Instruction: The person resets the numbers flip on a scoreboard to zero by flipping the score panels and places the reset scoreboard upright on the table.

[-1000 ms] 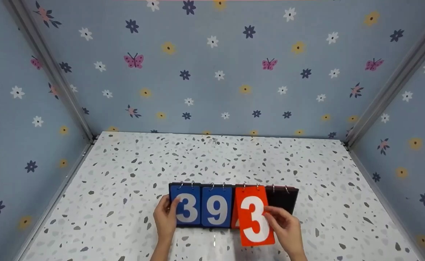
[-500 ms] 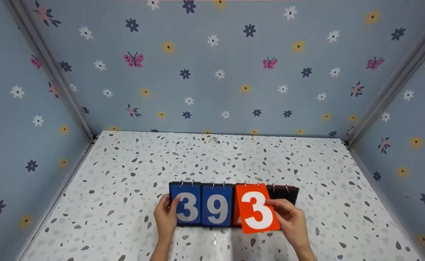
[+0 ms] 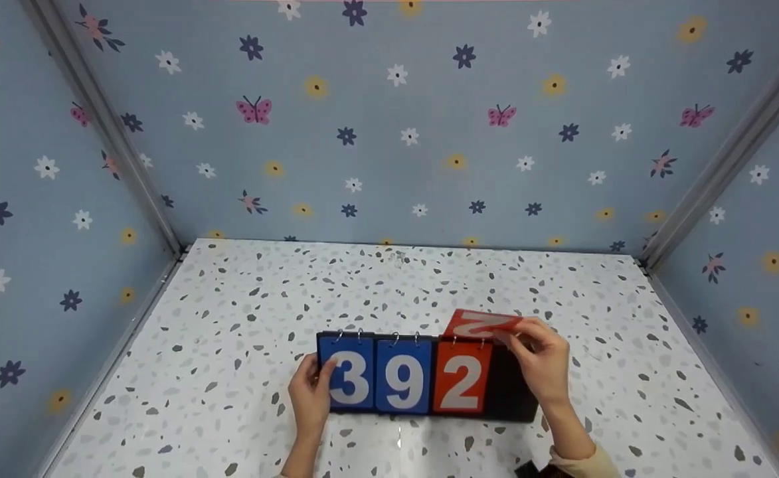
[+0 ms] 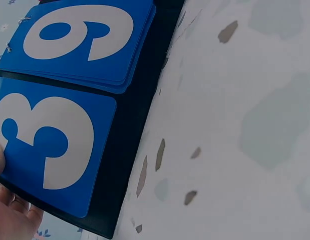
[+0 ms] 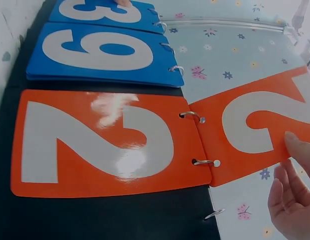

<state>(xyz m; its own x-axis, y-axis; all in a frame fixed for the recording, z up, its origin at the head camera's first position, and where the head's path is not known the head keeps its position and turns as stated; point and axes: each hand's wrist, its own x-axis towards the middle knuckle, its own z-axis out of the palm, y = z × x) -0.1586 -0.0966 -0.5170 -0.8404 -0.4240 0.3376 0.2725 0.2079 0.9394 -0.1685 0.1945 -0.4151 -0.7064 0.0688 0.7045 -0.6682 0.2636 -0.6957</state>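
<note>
1. Nearest you, at the bottom of the head view, the pale cream cloth sleeve (image 3: 585,459) ends above your right wrist.
2. Your left hand (image 3: 311,388) grasps the left end of the black flip scoreboard (image 3: 512,398), thumb on the front and fingers behind its edge.
3. That scoreboard is on the near half of the table in front of you, its numbers facing you. Under your left thumb is the blue rectangular card with a white 3 (image 3: 351,373); just beside it sits the blue rectangular card with a white 9 (image 3: 404,376).
4. Next comes the glossy orange-red card with a white 2 (image 3: 462,376), lying against the board; to its right you have a plain black section.
5. Your right hand (image 3: 545,362) pinches the lifted orange-red card (image 3: 482,324) between thumb and fingers, at the edge of the white 2 on its visible face. You have it raised past the board's top edge, attached by silver metal rings (image 5: 193,117).
6. Beyond the board stretches the white speckled tabletop (image 3: 362,282).
7. Farthest from you stands the light-blue wall with flowers and butterflies (image 3: 376,106), with grey metal posts (image 3: 107,126) at its corners.
</note>
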